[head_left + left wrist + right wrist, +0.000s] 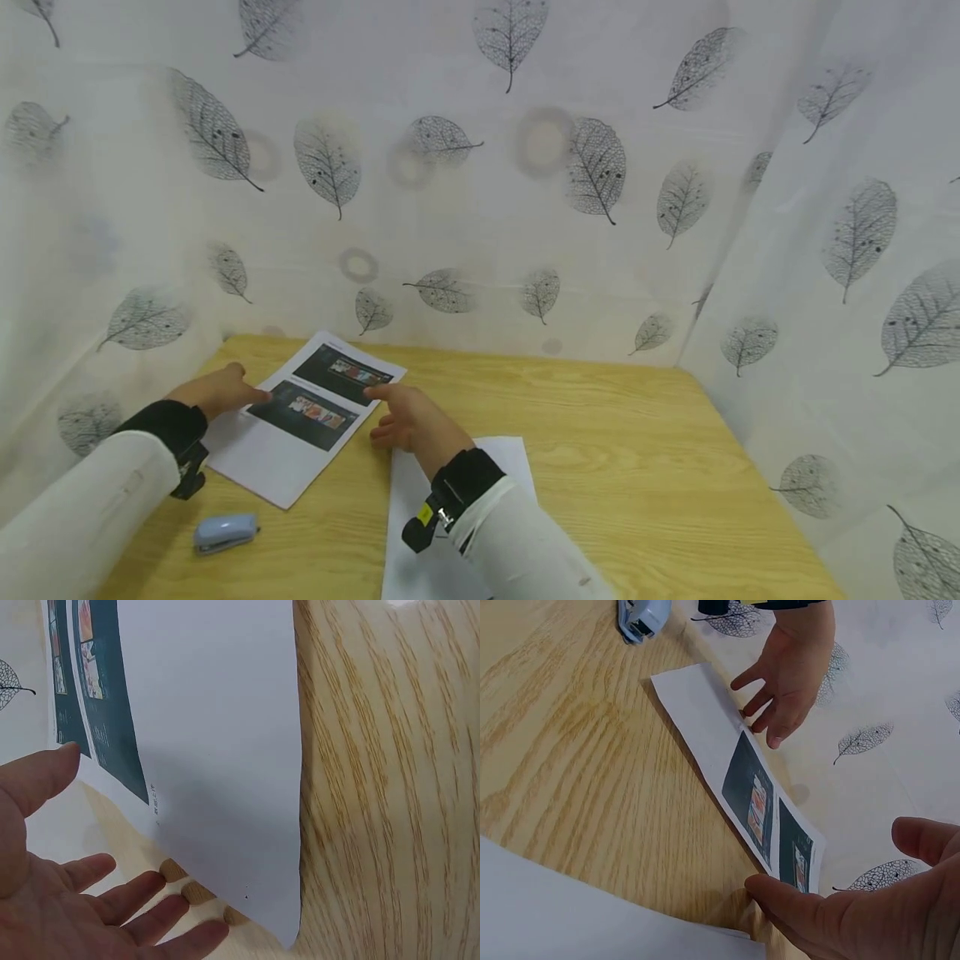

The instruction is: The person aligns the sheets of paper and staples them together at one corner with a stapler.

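A printed paper (258, 454) with two dark picture blocks lies at a slant on the left side of the table. My left hand (217, 390) is at its left edge, fingers spread and thumb over the sheet; in the left wrist view the fingertips are right at the paper's edge. On the opposite side, my right hand (412, 423) has its index finger extended to the right edge of the same paper, beside the upper picture block. Neither hand grips the paper. Under my right wrist lies a second stack of white paper (405, 500), partly hidden by the forearm.
A light blue stapler (227, 531) sits near the front left, close below the printed paper. The wood-grain table (622, 467) extends to the right. White cloth (465, 225) printed with grey leaves borders the table at the back and on both sides.
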A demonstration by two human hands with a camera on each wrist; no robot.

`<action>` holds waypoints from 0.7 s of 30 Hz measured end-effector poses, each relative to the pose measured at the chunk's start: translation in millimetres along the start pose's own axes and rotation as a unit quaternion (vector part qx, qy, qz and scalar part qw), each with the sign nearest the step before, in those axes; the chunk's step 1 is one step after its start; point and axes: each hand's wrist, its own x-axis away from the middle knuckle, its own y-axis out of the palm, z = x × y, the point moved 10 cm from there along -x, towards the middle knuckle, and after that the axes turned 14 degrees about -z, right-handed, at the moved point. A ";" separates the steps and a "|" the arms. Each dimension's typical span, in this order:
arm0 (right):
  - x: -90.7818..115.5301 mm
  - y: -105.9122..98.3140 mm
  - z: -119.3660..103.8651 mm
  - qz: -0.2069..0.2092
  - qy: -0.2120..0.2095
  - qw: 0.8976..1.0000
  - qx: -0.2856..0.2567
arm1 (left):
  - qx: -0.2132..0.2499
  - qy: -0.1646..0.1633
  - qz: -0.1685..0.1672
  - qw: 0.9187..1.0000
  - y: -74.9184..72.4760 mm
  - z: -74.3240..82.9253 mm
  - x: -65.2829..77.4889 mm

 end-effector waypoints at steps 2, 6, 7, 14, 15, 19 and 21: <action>-2.2 2.2 2.6 0.002 0.003 1.000 -0.006 | -0.005 -0.003 -0.006 1.000 0.6 1.1 3.3; -8.8 8.2 7.7 -0.008 0.003 1.000 -0.023 | 0.023 -0.016 -0.030 0.999 6.5 10.1 16.0; -9.3 9.3 8.6 -0.008 0.002 1.000 -0.029 | 0.028 -0.024 -0.034 0.999 7.3 11.7 18.6; -11.3 10.7 13.1 0.002 -0.017 1.000 -0.015 | 0.036 -0.028 -0.026 0.999 7.8 11.6 14.7; -11.7 11.0 14.0 0.001 -0.021 1.000 0.001 | 0.037 -0.027 -0.028 0.999 8.7 9.8 12.1; -12.6 15.6 16.2 0.001 -0.050 0.996 0.070 | 0.029 -0.013 -0.036 0.999 8.1 5.7 7.6; -10.9 16.6 14.7 0.016 -0.072 0.992 0.100 | 0.039 -0.003 -0.035 0.999 6.2 5.6 7.4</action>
